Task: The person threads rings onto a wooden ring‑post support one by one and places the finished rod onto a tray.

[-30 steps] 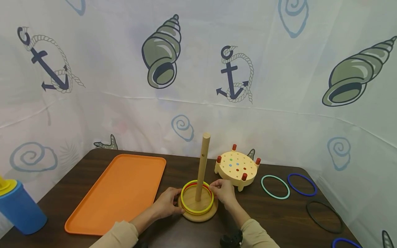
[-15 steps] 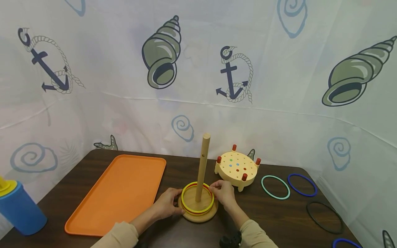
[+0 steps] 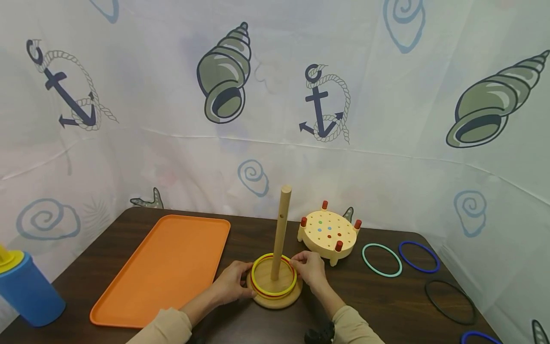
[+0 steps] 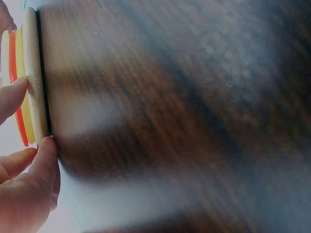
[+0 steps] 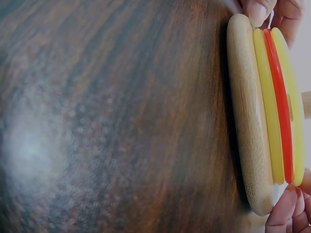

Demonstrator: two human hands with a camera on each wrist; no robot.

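A wooden ring-toss stand [image 3: 281, 215] stands upright on the table, its peg rising from a round base [image 5: 248, 116]. Stacked around the peg over the base are a lower yellow ring [image 5: 266, 107], a red ring [image 5: 278, 104] and an upper yellow ring [image 3: 254, 285]. My left hand [image 3: 232, 283] grips the left side of the base, with the thumb near the rings. On the right side, my right hand [image 3: 310, 270] pinches the edge of the upper yellow ring. The left wrist view shows left fingertips [image 4: 46, 148] at the base's rim.
An orange tray [image 3: 167, 267] lies at left, beyond a blue bottle [image 3: 30, 291]. Behind the stand is a cream pegboard [image 3: 328, 234] with red pegs. Further right lie a mint ring [image 3: 364, 258], blue ring [image 3: 436, 260], black ring [image 3: 447, 315] and another blue ring [image 3: 477, 333].
The upper yellow ring's far edge has sunk very slightly towards the red ring. Both hands have stayed in place at the stand.
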